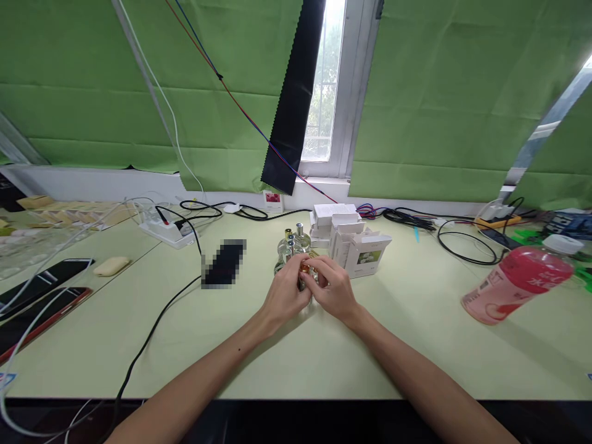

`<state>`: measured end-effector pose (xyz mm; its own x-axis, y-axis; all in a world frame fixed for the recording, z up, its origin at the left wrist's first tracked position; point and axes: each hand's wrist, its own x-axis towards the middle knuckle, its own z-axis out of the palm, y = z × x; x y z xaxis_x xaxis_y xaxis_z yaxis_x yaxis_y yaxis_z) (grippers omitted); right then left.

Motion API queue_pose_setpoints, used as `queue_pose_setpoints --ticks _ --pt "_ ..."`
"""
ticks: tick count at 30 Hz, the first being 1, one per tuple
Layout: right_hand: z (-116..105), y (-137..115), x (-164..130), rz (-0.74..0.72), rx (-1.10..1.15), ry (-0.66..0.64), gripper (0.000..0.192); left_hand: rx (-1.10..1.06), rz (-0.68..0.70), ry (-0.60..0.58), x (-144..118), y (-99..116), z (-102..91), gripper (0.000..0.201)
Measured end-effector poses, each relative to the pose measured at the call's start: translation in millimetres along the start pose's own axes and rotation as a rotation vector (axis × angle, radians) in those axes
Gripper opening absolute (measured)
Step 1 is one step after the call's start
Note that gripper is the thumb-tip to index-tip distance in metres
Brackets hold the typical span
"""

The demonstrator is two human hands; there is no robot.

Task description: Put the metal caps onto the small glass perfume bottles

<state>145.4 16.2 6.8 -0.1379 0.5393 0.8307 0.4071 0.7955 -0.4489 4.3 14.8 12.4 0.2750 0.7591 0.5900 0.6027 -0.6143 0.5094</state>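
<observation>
Close together over the middle of the table, my left hand [287, 290] and my right hand [337, 288] are both closed around a small glass perfume bottle [304, 269]. A copper-coloured part at its top shows between my fingers; most of the bottle is hidden. Just behind my left hand stand several clear glass perfume bottles [300, 239] with gold and silver tops. Beyond my right hand are several small white boxes, the nearest box [367, 258] upright with its top flaps raised and a flower picture on its front.
A pink drink bottle [518, 280] stands at the right. To the left lie a pixelated dark object [224, 265], a black cable [152, 336], a power strip [167, 229] and phones [46, 314]. More cables [407, 217] run along the back below green blinds [462, 92].
</observation>
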Motion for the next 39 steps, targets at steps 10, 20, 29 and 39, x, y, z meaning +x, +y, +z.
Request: queue_pose_setpoints --ticks 10,20,29,39 --pt "0.4 -1.6 -0.6 0.017 -0.014 0.01 0.014 -0.01 0.01 0.005 0.1 1.0 -0.6 0.045" --pt "1.2 -0.8 -2.0 -0.023 0.027 0.02 0.018 -0.016 -0.004 0.004 0.4 1.0 -0.4 0.04" --pt "0.9 -1.3 -0.4 -0.009 0.013 0.008 0.014 -0.011 0.005 0.009 0.3 1.9 -0.5 0.043" --pt "0.5 -3.6 0.7 0.02 0.004 0.018 0.01 -0.003 0.003 0.0 -0.6 0.8 -0.1 0.046"
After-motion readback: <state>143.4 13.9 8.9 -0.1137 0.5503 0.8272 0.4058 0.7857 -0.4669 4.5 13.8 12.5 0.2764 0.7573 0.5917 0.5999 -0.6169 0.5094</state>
